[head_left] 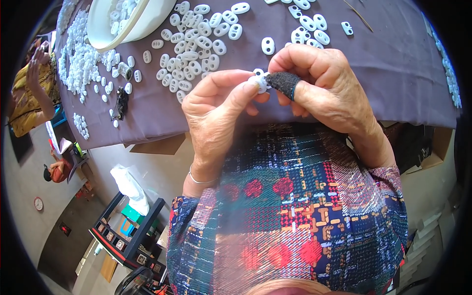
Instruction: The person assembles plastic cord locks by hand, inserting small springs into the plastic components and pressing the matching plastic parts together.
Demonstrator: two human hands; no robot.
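White small piece (261, 84) sits pinched in the grip of the left hand (216, 105), over the purple surface (403, 81); the right hand (327, 86), thumb under a black cover (284, 85), is right beside it, its own grip too hidden to tell.

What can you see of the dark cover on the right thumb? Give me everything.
The dark cover is blackish and fuzzy-looking, perhaps felt or cloth, and is worn over the thumb of the right hand. It tapers to a tip pointing left; a thin bluish edge shows at its open end, beside bare skin. The tip sits right by the small white pieces pinched in the left hand; whether they touch is unclear. Its underside is hidden.
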